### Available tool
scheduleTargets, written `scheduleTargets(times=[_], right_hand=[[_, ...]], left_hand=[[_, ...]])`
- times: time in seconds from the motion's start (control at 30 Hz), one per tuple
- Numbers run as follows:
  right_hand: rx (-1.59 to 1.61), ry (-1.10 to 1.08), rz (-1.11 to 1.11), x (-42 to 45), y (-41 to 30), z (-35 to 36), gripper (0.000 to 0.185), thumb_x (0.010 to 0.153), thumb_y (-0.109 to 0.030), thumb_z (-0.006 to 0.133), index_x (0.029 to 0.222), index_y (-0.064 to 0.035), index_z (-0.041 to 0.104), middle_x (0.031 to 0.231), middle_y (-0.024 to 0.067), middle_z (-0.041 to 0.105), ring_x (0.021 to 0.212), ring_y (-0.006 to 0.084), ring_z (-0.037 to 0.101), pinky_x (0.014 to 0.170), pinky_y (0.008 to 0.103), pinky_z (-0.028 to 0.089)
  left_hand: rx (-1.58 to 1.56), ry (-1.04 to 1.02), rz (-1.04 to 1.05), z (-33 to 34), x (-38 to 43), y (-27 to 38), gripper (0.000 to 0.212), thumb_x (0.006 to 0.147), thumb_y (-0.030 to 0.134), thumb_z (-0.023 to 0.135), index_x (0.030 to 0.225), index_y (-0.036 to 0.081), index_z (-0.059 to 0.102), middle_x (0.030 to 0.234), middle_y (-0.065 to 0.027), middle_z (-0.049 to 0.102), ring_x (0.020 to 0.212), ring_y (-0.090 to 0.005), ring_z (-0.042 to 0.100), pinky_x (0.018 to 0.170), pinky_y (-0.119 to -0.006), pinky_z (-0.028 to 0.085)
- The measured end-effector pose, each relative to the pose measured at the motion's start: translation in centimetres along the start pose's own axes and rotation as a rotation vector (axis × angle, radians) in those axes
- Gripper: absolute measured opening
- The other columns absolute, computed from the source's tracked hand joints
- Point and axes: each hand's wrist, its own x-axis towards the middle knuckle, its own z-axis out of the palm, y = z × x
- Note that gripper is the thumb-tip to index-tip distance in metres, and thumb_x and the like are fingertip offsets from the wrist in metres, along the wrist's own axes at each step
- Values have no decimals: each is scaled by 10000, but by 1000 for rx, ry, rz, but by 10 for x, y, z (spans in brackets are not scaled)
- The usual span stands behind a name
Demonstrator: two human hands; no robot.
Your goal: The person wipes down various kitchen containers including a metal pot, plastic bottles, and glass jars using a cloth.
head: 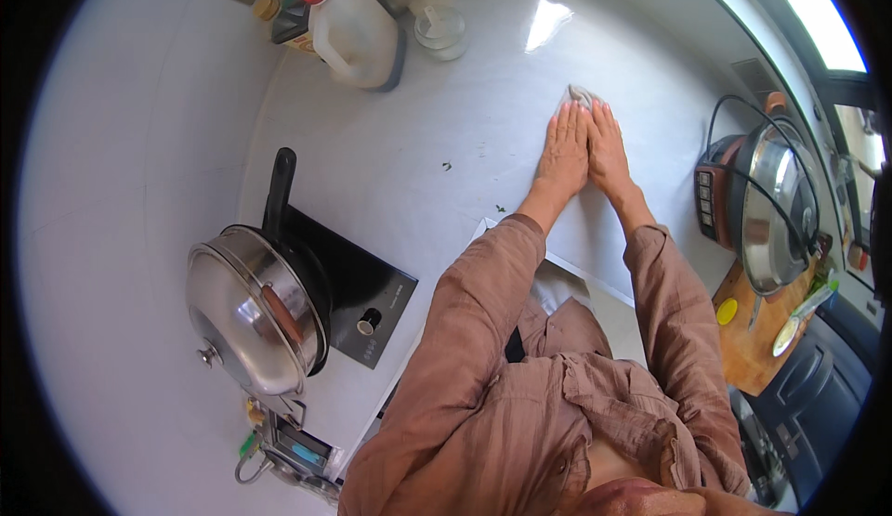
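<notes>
My left hand (pixel 564 150) and my right hand (pixel 608 147) lie side by side, flat, with fingers stretched forward. Under their fingertips they press a crumpled greyish-white cloth (pixel 582 93) onto the white countertop (pixel 390 161). Only the cloth's far folds and left edge show; the fingers cover the rest. To the left of my hands, small green leaf scraps (pixel 447 166) are scattered on the counter, with another leaf scrap (pixel 500 208) closer to the front edge.
On the left, a lidded pan (pixel 258 300) sits on a black cooktop (pixel 376 293). A red-capped jug (pixel 359 35) and glass jar (pixel 441 34) stand at the back. At right are an electric cooker (pixel 718 188), a metal-lidded pan (pixel 773 202) and a wooden cutting board (pixel 746 335).
</notes>
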Motion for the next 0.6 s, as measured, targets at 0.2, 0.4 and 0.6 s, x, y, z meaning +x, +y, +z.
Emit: scheduleTargets(times=[0.2,0.4,0.6], right_hand=[[-80,-29,-136,34,-26,22,565,947,-53,489,1500,-3,386,1609,224,281,1520,386,203,1223,530,164],[19,-7,-177,30,-42,11,482,941,-92,547,1418,-40,508,1557,169,402,1493,386,267,1197,507,234],[7,163,-121,76,-48,34,406,885,-10,564,1277,-80,641,1437,113,555,1319,313,481,1060,446,382]], left_hand=[[17,-68,-179,-33,-7,-24,805,881,75,555,1557,-80,145,1635,-254,153,1540,-396,93,1230,-566,56],[-95,-2,-210,-49,-75,0,721,898,73,576,1518,-90,247,1596,-276,245,1507,-451,162,1224,-565,105],[-773,149,-631,-55,-168,32,514,935,73,591,1419,-35,456,1420,-245,527,1350,-370,494,1135,-437,381]])
